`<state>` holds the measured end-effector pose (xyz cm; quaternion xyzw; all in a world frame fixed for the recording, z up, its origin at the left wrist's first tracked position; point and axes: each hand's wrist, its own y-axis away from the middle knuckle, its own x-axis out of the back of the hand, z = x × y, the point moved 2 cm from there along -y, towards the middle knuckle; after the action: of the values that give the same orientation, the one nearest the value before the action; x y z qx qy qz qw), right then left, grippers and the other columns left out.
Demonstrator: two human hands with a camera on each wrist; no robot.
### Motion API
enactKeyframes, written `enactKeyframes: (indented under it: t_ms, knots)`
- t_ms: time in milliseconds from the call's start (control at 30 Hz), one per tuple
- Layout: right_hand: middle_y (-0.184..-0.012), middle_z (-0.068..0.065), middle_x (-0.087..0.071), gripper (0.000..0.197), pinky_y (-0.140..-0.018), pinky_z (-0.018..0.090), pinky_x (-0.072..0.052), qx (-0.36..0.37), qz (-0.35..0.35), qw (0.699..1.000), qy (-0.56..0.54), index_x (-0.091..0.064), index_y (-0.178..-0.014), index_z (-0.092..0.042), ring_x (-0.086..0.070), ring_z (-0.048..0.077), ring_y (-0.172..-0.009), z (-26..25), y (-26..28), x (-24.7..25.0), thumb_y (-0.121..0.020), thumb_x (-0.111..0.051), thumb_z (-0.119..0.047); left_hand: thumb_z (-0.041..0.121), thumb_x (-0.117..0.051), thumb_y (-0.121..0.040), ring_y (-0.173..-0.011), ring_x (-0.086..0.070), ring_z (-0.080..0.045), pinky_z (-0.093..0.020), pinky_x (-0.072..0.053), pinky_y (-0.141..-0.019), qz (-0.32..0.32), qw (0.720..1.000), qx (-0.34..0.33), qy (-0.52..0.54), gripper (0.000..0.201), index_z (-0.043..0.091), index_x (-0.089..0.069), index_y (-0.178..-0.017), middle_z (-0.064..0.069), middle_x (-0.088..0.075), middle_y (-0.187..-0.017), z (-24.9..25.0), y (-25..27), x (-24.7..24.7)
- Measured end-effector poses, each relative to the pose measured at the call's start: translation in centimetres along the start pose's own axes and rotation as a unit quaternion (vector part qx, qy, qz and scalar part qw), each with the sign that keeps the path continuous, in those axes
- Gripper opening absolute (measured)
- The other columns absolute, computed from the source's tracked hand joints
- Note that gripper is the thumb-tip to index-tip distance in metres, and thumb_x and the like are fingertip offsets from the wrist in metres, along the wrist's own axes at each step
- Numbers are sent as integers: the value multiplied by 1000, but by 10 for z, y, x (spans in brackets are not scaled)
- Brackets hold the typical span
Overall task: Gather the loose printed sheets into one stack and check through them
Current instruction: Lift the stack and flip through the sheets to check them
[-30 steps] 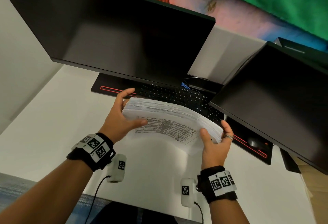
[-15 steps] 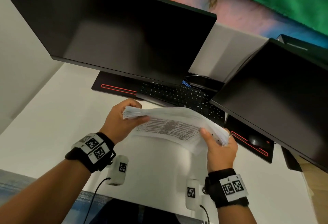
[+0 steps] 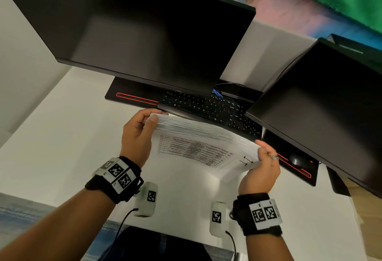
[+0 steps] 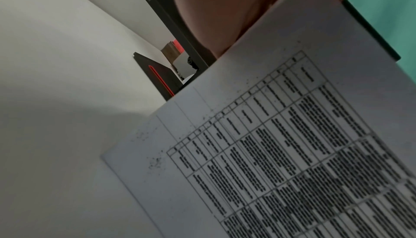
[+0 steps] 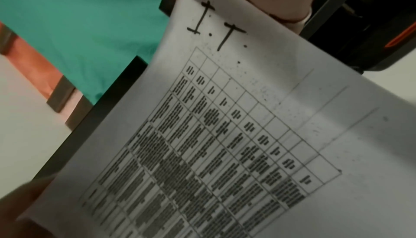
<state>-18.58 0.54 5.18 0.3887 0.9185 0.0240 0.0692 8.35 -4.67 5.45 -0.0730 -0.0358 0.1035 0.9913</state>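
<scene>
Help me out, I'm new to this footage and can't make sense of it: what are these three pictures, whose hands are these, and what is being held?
There is no machine here: a person wears three cameras. The wide picture comes from a camera on the head, looking down at both hands. The two close-ups come from cameras strapped to the wrists, looking along each hand.

The left hand and the right hand hold one thick stack of printed sheets by its two ends, above the white desk. The wrist views show its underside, a printed table with a handwritten "I.T." near the right hand.

On the desk lie a black keyboard and a mouse on a dark mat, under two dark monitors.
</scene>
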Motion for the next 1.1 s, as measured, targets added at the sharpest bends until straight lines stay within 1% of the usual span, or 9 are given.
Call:
enactKeyframes:
  t_ms: [133,233,333,433,533,667,900,1000,1100]
  knots:
    - [-103,-12,-63,32,-81,8,-46,-41,-30,997,-63,-62,-109,-37,-59,-14,-90,-3,1,0,-99,-44,-12,64,-68,-75,-94,-69,-7,-22,-56,-75,-124,990,33,57,72,22,-45,-128,14,-68,-106,-6,2,3]
    - [-104,-6,-61,48,-73,13,-53,0,-96,995,16,-57,-123,-21,-64,-6,-86,-2,4,1,-75,-62,-26,59,-89,-52,-102,-70,-24,-39,-61,-78,-169,979,97,58,91,36,-42,-126,2,-65,-114,-20,-1,8]
    - [-113,-4,-63,67,-78,22,-59,-6,-106,993,59,-52,-130,-26,-70,7,-95,1,2,3,-75,-81,1,52,-93,-49,-106,-70,-23,-41,-59,-86,-167,977,130,37,93,35,-42,-125,-1,-67,-116,-30,-3,7]
    - [-110,-7,-67,73,-77,27,-61,-19,-92,995,45,-54,-130,-24,-72,5,-93,4,-1,1,-70,-83,6,38,-88,-65,-96,-69,-2,-32,-56,-85,-150,979,122,-58,54,37,-57,-109,7,-71,-104,-31,-4,2]
    - [-97,-1,-75,44,-80,34,-62,-40,-113,992,50,-68,-105,-24,-75,15,-88,3,-4,-1,-73,-83,2,24,-81,-79,-79,-66,4,-24,-52,-71,-146,977,74,-139,24,36,-65,-91,12,-72,-86,-23,-7,-1]
    - [-82,-3,-75,28,-77,36,-62,49,-128,982,131,-71,-85,-19,-72,26,-83,-16,-14,6,-71,-85,0,19,-82,-76,-79,-64,17,-1,-46,-65,-145,977,18,-152,33,40,-64,-95,37,-68,-78,23,-21,7]
    - [-89,-18,-71,45,-72,12,-55,139,-323,900,257,-61,-109,-39,-69,-3,-87,-54,14,-52,-78,-83,-14,51,-51,-86,-51,-55,-18,-31,-46,-50,-228,841,-298,-390,25,27,-58,-80,10,-60,-59,121,-41,-12]
    - [-80,-19,-72,34,-68,12,-53,201,-299,898,253,-63,-88,-44,-70,0,-81,-60,21,-62,-84,-78,-14,46,-57,-87,-70,-63,-18,-41,-53,-62,-217,834,-357,-360,22,26,-65,-91,8,-69,-78,125,-42,-20]
    - [-82,-19,-74,25,-68,17,-57,139,-278,932,186,-67,-84,-33,-71,3,-80,-60,15,-51,-84,-77,-9,43,-78,-81,-119,-56,-24,-55,-43,-97,-31,882,-355,-309,54,22,-55,-125,6,-60,-129,98,-45,-2]
